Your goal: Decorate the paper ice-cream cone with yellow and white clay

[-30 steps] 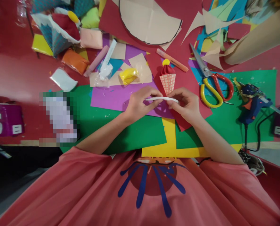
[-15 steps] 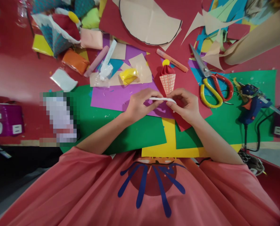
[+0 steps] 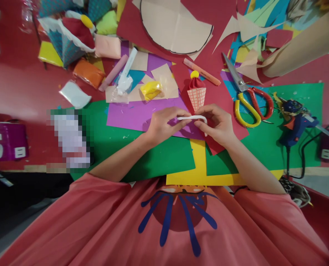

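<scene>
A thin white roll of soft clay (image 3: 198, 117) stretches between my hands, its right end bending down over the fingers. Its left part is pinched between thumb and fingers of my left hand (image 3: 167, 122). My right hand (image 3: 216, 122) is closed on the other part, near the bend. Just beyond the fingertips lies a small paper ice-cream cone (image 3: 196, 96) with an orange grid, a red folded top (image 3: 196, 82) and a yellow ball (image 3: 194, 74). Purple (image 3: 133, 114) and red paper (image 3: 216, 142) lie beneath the hands.
Scissors (image 3: 240, 83) and a blue glue gun (image 3: 298, 127) lie to the right. An orange marker (image 3: 203, 72) is behind the cone. Yellow clay in wrapping (image 3: 151, 90), a white packet (image 3: 75, 94) and a larger blue cone (image 3: 67, 40) are leftward. A blurred-out object (image 3: 71, 140) lies front left.
The white clay roll's right end now curves and hangs lower over my right fingers, where it was straighter before. Both hands stay nearly in place.
</scene>
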A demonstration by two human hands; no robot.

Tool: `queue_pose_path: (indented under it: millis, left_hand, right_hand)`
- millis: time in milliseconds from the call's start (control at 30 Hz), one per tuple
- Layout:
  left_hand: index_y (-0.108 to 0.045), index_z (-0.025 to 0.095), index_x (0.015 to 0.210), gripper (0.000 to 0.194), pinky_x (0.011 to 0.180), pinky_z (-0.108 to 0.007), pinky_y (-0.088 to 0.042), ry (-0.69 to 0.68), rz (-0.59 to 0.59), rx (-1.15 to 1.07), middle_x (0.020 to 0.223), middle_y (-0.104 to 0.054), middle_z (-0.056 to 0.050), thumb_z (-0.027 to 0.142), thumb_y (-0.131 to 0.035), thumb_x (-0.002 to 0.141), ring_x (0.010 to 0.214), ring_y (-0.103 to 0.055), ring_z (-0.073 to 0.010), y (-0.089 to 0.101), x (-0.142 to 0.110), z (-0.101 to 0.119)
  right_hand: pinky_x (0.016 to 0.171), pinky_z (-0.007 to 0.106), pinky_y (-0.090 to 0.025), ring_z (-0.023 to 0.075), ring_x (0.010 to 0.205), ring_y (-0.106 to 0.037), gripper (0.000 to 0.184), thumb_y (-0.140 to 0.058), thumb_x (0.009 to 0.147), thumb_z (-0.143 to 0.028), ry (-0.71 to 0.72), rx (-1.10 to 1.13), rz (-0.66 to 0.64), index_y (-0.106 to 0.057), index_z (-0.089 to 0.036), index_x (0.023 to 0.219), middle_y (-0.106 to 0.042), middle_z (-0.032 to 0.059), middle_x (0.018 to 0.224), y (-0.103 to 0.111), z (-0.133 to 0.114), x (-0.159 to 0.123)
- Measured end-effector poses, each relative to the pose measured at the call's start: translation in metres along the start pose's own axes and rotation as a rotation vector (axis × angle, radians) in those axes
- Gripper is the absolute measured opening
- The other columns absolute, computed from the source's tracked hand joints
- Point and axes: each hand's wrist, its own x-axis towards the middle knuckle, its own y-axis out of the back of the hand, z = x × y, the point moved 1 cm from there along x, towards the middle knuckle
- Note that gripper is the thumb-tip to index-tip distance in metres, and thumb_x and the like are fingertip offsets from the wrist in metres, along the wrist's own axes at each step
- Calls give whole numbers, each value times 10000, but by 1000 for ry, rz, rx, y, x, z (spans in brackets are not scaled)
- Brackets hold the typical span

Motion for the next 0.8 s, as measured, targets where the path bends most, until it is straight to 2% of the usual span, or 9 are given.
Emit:
queue_pose_path:
  millis: [167, 233, 333, 467, 533, 667, 800]
  left_hand:
    - [-706, 212, 924, 145, 675, -191, -549, -41, -25, 24, 849, -773, -18, 339, -675, 862, 732, -716, -100, 2, 1, 1]
    - [-697, 206, 969, 184, 708, -194, -558, -53, -12, 53, 890, -774, -27, 347, -688, 851, 770, -721, -106, 2, 1, 0]
    - [-682, 179, 921, 116, 696, -168, -541, -88, 28, 74, 846, -764, -12, 282, -670, 870, 742, -708, -83, 1, 2, -1]
    - [-680, 167, 867, 98, 660, -145, -523, -126, 47, 64, 785, -754, 2, 262, -659, 878, 685, -694, -64, 0, 2, -1]
    - [-691, 176, 876, 82, 678, -147, -532, -132, 37, 52, 795, -761, 2, 253, -665, 873, 707, -707, -69, 0, 2, -1]
    - [-693, 173, 972, 149, 730, -150, -548, -129, 58, 50, 896, -774, -27, 253, -699, 846, 781, -724, -85, 0, 2, -1]
    - [-689, 155, 915, 78, 666, -115, -534, -137, 101, 73, 841, -771, -20, 202, -685, 853, 724, -717, -66, 0, 3, 0]
  right_hand:
    - [647, 236, -491, 96, 711, -623, 110, -692, 821, -287, -35, -43, 2, -661, -197, 875, -682, -4, 810, -1, 1, -1]
    - [614, 232, -475, 91, 682, -606, 122, -680, 831, -308, -42, -62, 23, -662, -197, 877, -681, -5, 798, 0, 2, -1]
    - [584, 216, -461, 80, 662, -598, 120, -687, 821, -291, -28, -57, 38, -660, -199, 894, -678, -11, 799, 1, 2, 0]
    - [669, 238, -514, 110, 769, -656, 184, -725, 783, -278, -10, -44, 21, -668, -201, 940, -700, 5, 876, 1, 1, 0]
    - [691, 249, -516, 118, 786, -660, 145, -718, 794, -278, -6, -70, 16, -683, -197, 909, -706, 9, 860, 1, 1, 0]
    - [615, 225, -466, 88, 690, -623, 73, -692, 819, -253, -1, -71, 55, -691, -195, 864, -695, -10, 784, 1, -1, 1]
    - [558, 204, -427, 62, 616, -580, 58, -689, 818, -241, -18, -8, 86, -684, -193, 850, -669, -28, 731, 1, -4, 1]
